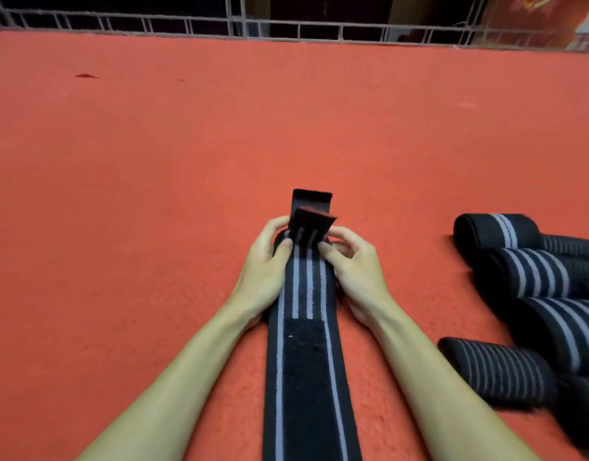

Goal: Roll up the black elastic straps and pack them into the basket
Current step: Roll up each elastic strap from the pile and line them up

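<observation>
So both hands are clamped on the same thing here; the left hand [269, 257] and the right hand [353, 261] sit close together, one on each side, fingers curled round the small started roll at the far end of a black striped elastic strap [306, 410], thumbs on top. The strap lies flat down the middle of the red felt desk [153, 194], running back towards the person and off the bottom edge; a fuzzy velcro patch [304, 347] faces up partway along it, and a short end tab [312, 201] sticks out past the fingers.

What I'd worry about: elastic wants to spring open, so if either pinch eases, the core probably loosens and the roll goes cone-shaped; uneven pressure between the two sides would likely walk the roll off to one side; that tab could fold crooked inside; and the velcro patch may grab the felt or the strap's own fabric once the roll reaches it.

Hard-to-see stuff: the roll is mostly buried under fingers, so no idea how tight it is; the strap's near end is cut off; the rolled straps [532, 274] piled at the right are blurry and partly out of frame, can't count them; no basket I can positively pick out, though a wire grid [286, 28] along the far edge might be part of one, can't tell.
</observation>
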`<state>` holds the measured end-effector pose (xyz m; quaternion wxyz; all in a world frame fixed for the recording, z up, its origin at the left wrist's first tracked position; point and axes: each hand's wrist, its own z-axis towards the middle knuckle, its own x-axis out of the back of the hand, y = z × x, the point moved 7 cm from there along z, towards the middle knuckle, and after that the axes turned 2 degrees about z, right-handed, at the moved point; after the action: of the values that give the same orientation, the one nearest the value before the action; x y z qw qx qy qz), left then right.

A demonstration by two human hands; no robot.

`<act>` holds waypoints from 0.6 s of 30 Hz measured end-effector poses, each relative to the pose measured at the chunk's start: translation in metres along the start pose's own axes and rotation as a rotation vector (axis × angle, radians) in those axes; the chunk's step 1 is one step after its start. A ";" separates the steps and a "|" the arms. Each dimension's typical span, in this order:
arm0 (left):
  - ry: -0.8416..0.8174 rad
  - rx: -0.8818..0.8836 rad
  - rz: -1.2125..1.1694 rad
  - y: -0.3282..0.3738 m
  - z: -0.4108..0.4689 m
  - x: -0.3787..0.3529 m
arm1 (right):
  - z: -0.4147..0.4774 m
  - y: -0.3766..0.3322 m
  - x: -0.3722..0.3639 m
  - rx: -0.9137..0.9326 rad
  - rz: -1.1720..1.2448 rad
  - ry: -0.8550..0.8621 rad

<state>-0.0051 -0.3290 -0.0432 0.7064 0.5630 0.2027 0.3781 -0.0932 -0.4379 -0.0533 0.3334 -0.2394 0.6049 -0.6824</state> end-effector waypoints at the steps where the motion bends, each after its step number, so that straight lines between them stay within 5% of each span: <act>1: -0.012 -0.020 -0.015 0.003 0.000 0.000 | 0.001 -0.001 -0.002 0.012 0.011 -0.010; 13: -0.164 0.191 -0.452 -0.006 -0.001 0.000 | -0.002 -0.003 -0.007 -0.055 0.107 -0.015; 18: -0.131 0.107 -0.246 -0.004 -0.004 0.002 | -0.002 -0.003 -0.007 -0.072 0.130 -0.023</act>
<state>-0.0053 -0.3259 -0.0481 0.7280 0.5943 0.2435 0.2398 -0.0905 -0.4311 -0.0506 0.3750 -0.2190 0.6394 -0.6345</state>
